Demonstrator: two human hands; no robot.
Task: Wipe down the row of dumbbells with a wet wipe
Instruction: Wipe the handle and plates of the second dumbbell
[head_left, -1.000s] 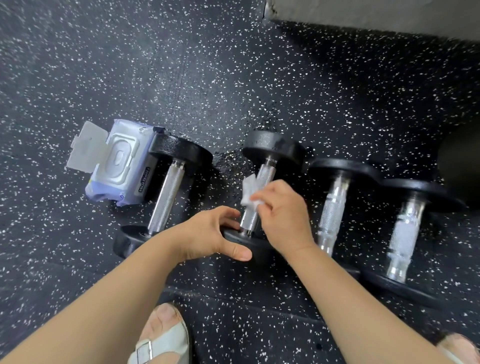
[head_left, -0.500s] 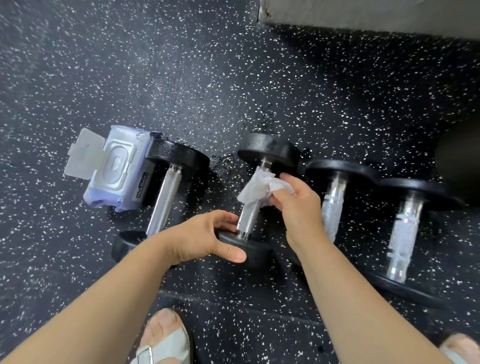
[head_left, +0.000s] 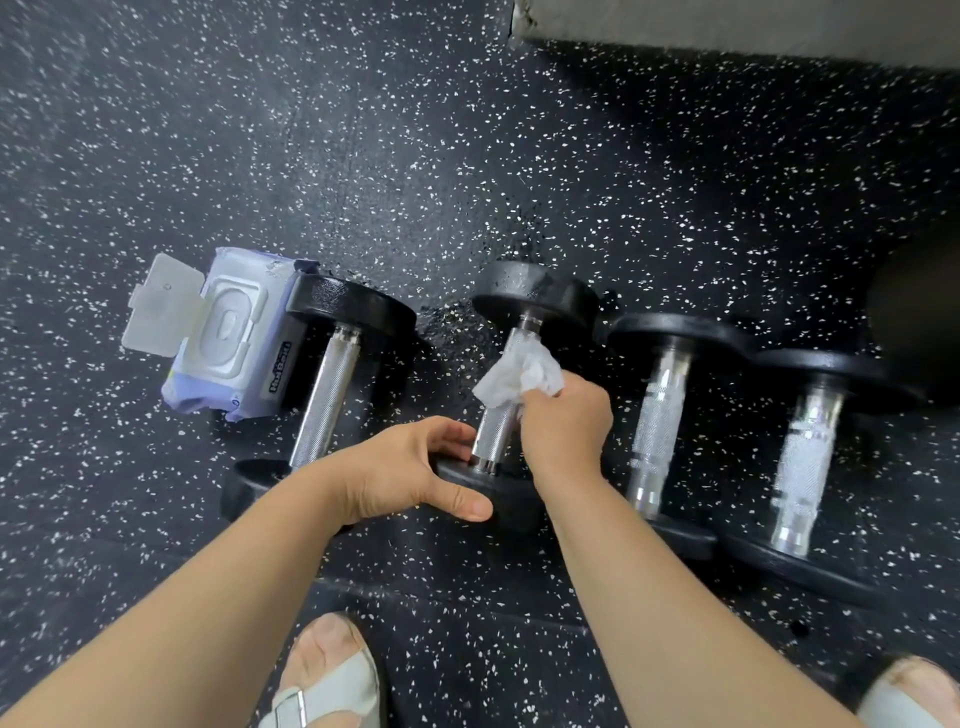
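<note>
Right hand pinches wipe on dumbbell handle; left hand grips its near end (if that slips, I'd expect rolling).

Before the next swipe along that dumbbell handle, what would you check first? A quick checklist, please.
1. The wet wipe is held in the right hand and lies against the handle of the second dumbbell: ok.
2. The left hand grips that dumbbell's near head to steady it: ok.
3. Handle wiped all the way round: cannot tell, the underside is hidden.
4. Wipe wet enough: cannot tell.
5. The wipes pack lies with its lid open beside the first dumbbell, ready for a fresh wipe: ok.
6. The third dumbbell and the fourth dumbbell already wiped: cannot tell.
</note>
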